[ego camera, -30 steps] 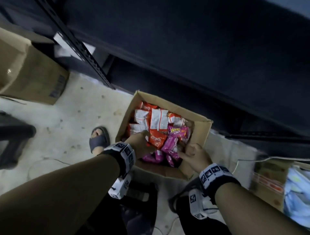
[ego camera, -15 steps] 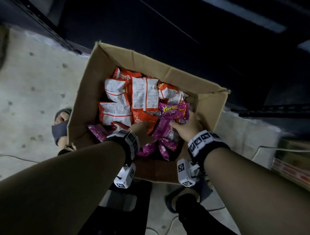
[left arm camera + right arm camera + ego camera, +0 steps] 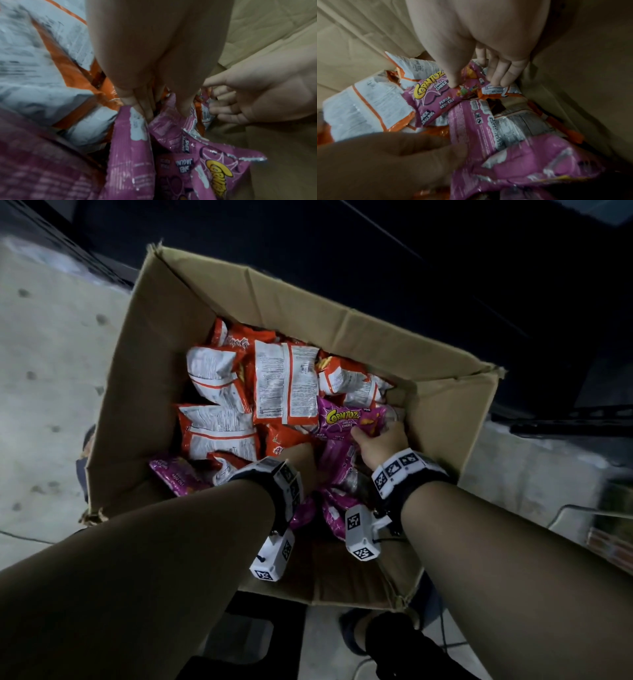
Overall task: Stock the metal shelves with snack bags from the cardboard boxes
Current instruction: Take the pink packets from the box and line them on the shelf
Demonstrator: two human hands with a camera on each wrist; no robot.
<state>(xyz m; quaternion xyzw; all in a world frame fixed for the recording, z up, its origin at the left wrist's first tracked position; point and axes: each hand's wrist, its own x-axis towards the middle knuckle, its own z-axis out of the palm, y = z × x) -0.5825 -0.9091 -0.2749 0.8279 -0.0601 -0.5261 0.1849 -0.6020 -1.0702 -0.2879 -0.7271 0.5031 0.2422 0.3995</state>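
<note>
Fingers point(image 3: 501, 75) pinch pink bag point(image 3: 436, 94) over concrete floor point(image 3: 51, 371).

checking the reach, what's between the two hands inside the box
Pink snack bags fill the gap between the left hand and right hand in the head view; the right hand pinches the pink Corntoz bag.

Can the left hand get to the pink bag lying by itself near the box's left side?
Probably yes. The left hand is already inside the box, and that pink bag lies just beside the wrist with nothing covering most of it.
</note>
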